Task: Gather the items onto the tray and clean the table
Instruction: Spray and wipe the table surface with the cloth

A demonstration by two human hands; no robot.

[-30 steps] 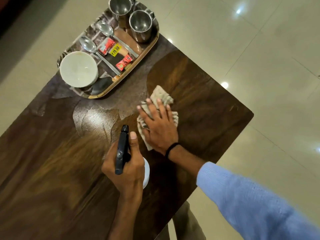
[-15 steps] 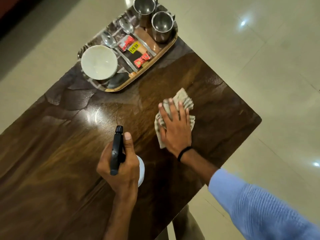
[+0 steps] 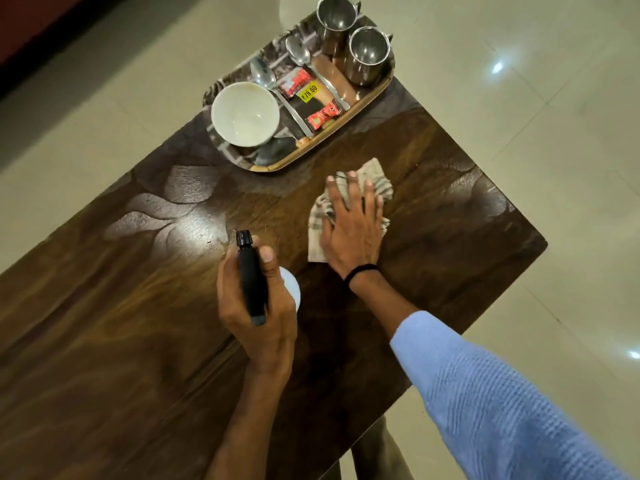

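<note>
**Wipe in hand: tray rim lies just ahead of the right fingertips**

The left hand [image 3: 258, 306] is curled round the spray bottle [image 3: 251, 277], thumb beside the black head, nozzle pointing away from the body. It looks idle.

The right hand [image 3: 351, 225] lies flat with fingers straight and spread, pressing the checked cloth [image 3: 377, 183] onto the table [image 3: 138, 341]. Cloth shows past the fingertips and beside the heel of the palm.

The loaded tray [image 3: 273, 167] sits near, ahead and slightly left of those fingertips, its long side slanting across their line. Judgement: this hand does the wiping, and a forward stroke has little room before the rim. Bare wood opens to the right.
</note>
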